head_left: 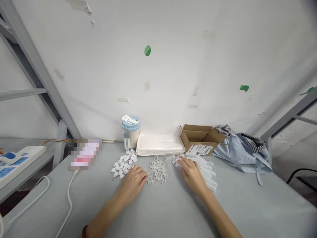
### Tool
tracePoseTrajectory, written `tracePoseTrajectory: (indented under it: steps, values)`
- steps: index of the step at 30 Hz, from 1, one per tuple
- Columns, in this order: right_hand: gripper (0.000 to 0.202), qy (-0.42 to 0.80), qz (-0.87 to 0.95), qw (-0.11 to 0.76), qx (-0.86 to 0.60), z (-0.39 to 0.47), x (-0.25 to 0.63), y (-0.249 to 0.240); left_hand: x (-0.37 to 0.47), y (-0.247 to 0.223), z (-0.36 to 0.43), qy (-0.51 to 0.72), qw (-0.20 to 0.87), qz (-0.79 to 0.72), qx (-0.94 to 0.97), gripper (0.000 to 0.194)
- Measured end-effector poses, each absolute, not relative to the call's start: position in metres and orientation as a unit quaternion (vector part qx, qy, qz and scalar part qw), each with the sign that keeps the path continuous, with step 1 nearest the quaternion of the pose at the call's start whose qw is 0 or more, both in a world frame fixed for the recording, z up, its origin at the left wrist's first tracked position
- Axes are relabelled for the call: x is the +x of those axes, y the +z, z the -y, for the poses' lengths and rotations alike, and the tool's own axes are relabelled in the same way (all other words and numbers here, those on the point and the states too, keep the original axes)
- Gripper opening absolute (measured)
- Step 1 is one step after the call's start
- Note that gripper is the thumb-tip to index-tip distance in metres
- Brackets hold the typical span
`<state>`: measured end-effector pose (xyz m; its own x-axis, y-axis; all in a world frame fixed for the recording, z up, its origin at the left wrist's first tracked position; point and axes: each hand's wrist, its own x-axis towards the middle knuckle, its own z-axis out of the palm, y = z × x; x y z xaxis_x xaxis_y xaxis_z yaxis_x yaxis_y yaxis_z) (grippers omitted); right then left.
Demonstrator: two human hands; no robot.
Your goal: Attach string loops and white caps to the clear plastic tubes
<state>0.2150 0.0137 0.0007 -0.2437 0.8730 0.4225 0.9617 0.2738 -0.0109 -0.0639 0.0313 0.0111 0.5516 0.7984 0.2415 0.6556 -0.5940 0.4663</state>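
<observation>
My left hand (135, 181) rests between a heap of small white caps (121, 167) and a tangle of white elastic cords (158, 170). Its fingers are curled together, with the tips at the left edge of the cords; whatever they hold, if anything, is hidden. On the other side, my right hand (192, 173) lies over a pile of clear plastic tubes (208, 172). Its fingers are bent slightly and stand apart from the thumb, touching the ends of the tubes. The hand and wrist cover part of that pile.
Behind the cords lies a stack of white flat packets (159, 144). A blue-lidded cup (131, 132) stands left of it, an open cardboard box (201, 138) right. Farther right is a light blue cloth bag (241, 153). A phone (86, 155) with a white cable and a power strip (21, 163) are left.
</observation>
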Motion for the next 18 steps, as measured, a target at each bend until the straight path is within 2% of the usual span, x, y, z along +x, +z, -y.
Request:
tracePoseTrajectory:
  steps: [7, 18]
  values:
    - [0.033, -0.169, 0.777, 0.162, -0.584, -0.013, 0.211, -0.004, -0.063, 0.012, -0.035, 0.291, 0.158, -0.389, 0.86, 0.021]
    - [0.044, -0.19, 0.77, 0.155, -0.589, -0.019, 0.206, -0.006, -0.12, 0.023, -0.058, 0.262, 0.148, -0.457, 0.837, 0.026]
